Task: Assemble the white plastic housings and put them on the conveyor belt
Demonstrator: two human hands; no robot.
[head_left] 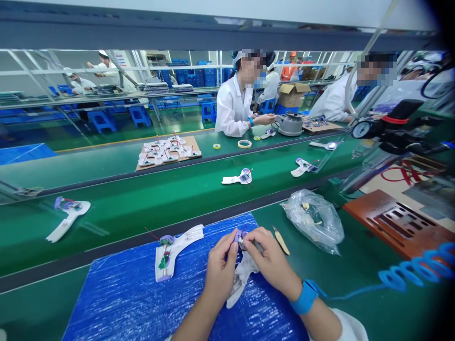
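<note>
the left hand point(221, 263) and right hand point(272, 258) pinch a small purple plastic part point(238, 235) by a white plastic shell point(245, 273), near, over a shiny blue sheet point(124, 303). right, a crumpled clear plastic bag point(325, 234) holds small cream bits point(306, 207). far off, a brown cardboard box point(288, 99) stands open.

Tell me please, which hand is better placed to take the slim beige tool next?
Probably the right hand: the slim beige tool lies close beside it; the left hand is farther. Both work at a small purple part.
</note>
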